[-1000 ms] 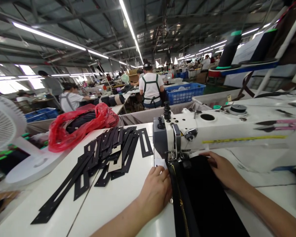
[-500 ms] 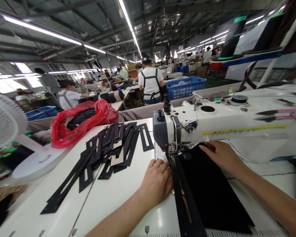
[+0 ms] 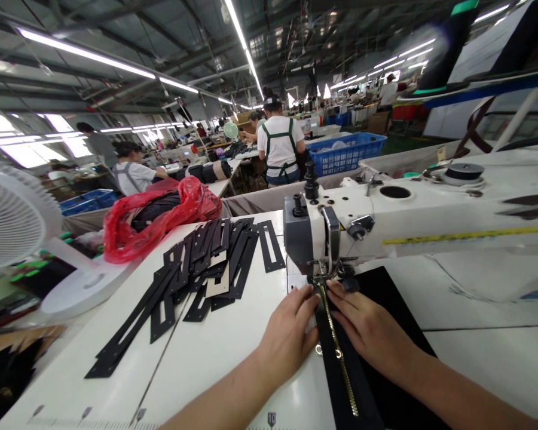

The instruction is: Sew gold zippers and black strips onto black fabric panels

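A black zippered panel [image 3: 372, 399] lies under the presser foot of a white sewing machine [image 3: 412, 215], its gold metal zipper [image 3: 346, 379] running toward me. My left hand [image 3: 289, 334] is closed at the panel's left edge, fingertips close to the needle area and the thumb tucked lower down. On the right of the zipper, my right hand [image 3: 370, 325] lies with its fingers stretched out, pressing the fabric near the presser foot. A wider black piece [image 3: 385, 292] extends beneath and behind that hand. The needle point itself is hidden.
Left of the machine, several black slotted pieces [image 3: 161, 286] are heaped on the white table [image 3: 215, 364]. A red plastic bag [image 3: 116, 230] and a white fan [image 3: 15, 221] stand beyond. Behind are a blue crate [image 3: 345, 155] and a co-worker [image 3: 280, 140]. A ruler scale marks the front edge.
My right hand has moved left from the panel's far right edge onto the fabric beside the zipper. My left hand stays at the left edge. The view has shifted slightly.
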{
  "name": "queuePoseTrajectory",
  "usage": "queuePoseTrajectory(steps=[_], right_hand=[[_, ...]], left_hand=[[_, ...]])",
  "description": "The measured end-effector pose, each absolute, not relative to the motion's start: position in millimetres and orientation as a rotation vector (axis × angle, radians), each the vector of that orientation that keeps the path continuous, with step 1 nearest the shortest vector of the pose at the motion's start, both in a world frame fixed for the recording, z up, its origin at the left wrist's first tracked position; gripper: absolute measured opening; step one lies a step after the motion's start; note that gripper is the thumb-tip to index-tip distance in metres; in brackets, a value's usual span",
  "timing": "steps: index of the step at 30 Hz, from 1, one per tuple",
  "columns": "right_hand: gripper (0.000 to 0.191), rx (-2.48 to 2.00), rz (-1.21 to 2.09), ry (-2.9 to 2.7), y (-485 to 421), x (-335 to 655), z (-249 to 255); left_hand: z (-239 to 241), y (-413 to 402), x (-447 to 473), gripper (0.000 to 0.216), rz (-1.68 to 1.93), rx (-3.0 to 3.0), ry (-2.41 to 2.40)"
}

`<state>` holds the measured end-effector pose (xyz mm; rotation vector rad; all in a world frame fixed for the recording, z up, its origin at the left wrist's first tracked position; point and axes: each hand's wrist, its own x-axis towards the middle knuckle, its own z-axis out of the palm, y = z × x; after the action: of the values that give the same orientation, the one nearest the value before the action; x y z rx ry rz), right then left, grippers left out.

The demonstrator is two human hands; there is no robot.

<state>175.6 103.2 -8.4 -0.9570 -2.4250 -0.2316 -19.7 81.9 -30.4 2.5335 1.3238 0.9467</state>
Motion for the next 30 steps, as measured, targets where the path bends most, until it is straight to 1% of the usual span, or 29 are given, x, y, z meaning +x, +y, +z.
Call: queuePoseTrajectory(steps=[5,8,12,15,20,30], right_hand=[[0.034,-0.966,-0.246,-2.468,104.3,176.3,-18.6],[0.035,-0.969,-0.199,-2.467,105.6,178.3,-18.4],[0.034,-0.959,-0.176,-2.46,106.3,178.1,-19.1],[0.034,-0.938,-0.187,-2.449,106.6,178.1,-19.3],[0.034,-0.938,-0.207,-2.439,105.8,178.1,-18.1],[0.034,-0.955,-0.175,-2.451,107.0,177.8,-19.6]], left_hand=[[-26.6,87.0,-22.6,0.03,0.907,2.701,1.155],[-25.0,91.6,-23.4,0.027,0.909,2.77,1.037],[-28.1,94.5,-21.7,0.023,0.949,2.707,0.925],[-28.7,91.8,-19.1,0.021,1.014,2.71,0.954],[-25.9,85.8,-15.8,0.02,1.074,2.887,1.181],[-26.0,93.6,-18.7,0.025,1.01,3.037,0.994]])
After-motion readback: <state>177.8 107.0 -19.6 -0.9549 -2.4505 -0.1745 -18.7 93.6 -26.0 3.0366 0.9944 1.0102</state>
